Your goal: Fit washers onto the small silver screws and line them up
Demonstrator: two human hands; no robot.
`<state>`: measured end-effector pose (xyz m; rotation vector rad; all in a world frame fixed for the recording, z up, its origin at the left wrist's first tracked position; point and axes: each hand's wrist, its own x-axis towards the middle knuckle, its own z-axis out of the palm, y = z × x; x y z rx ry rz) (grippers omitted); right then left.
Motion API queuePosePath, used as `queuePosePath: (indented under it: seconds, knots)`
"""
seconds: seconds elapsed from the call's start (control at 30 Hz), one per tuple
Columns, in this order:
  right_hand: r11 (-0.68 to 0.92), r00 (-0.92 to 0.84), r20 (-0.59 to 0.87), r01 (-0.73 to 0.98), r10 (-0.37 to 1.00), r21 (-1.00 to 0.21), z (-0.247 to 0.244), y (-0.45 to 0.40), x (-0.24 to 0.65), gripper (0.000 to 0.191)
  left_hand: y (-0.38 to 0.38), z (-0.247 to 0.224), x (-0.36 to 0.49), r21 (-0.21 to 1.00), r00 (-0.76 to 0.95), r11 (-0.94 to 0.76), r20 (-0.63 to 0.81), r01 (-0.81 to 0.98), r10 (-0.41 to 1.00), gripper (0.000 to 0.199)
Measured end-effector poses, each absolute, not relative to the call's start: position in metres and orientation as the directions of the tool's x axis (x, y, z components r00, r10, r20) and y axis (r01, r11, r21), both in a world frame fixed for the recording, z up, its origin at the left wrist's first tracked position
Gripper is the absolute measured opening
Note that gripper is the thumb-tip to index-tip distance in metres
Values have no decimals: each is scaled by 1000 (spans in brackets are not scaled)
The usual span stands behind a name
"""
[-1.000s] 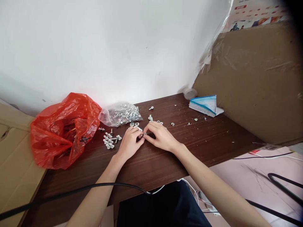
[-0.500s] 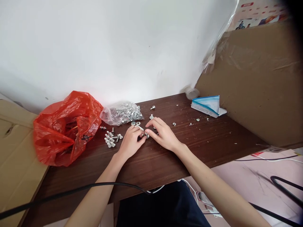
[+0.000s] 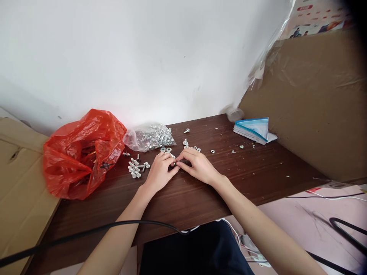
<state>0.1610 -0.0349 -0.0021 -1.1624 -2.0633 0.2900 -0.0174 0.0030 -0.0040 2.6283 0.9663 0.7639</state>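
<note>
Over the middle of the table, my left hand (image 3: 159,171) and my right hand (image 3: 198,164) meet fingertip to fingertip. Both are closed in a pinch around one small metal bolt (image 3: 175,164), mostly hidden by the fingers. Several flat washers (image 3: 169,149) lie just beyond my left fingers. To the left of that hand is a cluster of bolts (image 3: 134,168) grouped close together. Beyond my right hand are a bolt standing on its head (image 3: 185,142) and a few small nuts (image 3: 198,149).
A clear plastic bag of metal hardware (image 3: 155,137) rests against the wall, beside a red plastic bag (image 3: 83,156). A blue-and-white packet (image 3: 252,129) lies at the right, near a large cardboard box (image 3: 309,103). A black cable (image 3: 114,224) crosses in front of my left forearm.
My right fingertips have come down and left to meet my left fingertips at the bolt. Nuts behind my right hand are now uncovered. The view has shifted slightly.
</note>
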Motion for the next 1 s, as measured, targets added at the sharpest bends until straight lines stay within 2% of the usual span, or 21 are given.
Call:
queuePosePath:
  seconds: [0.2, 0.47, 0.73, 1.0]
  knots:
    - [561, -307, 488, 621, 817, -548, -3, -35, 160, 8, 3, -6, -16, 444, 604, -742, 434, 503, 669, 13]
    - [529, -161, 524, 490, 836, -693, 1, -37, 158, 9, -6, 1, -10, 561, 465, -714, 543, 418, 699, 6]
    - [556, -150, 547, 405, 824, -726, 4, -38, 156, 13, -7, 1, -11, 588, 403, -684, 552, 433, 730, 6]
    - [480, -89, 474, 258, 876, -838, -4, -35, 154, 13, -9, 7, -13, 542, 411, -728, 601, 419, 685, 8]
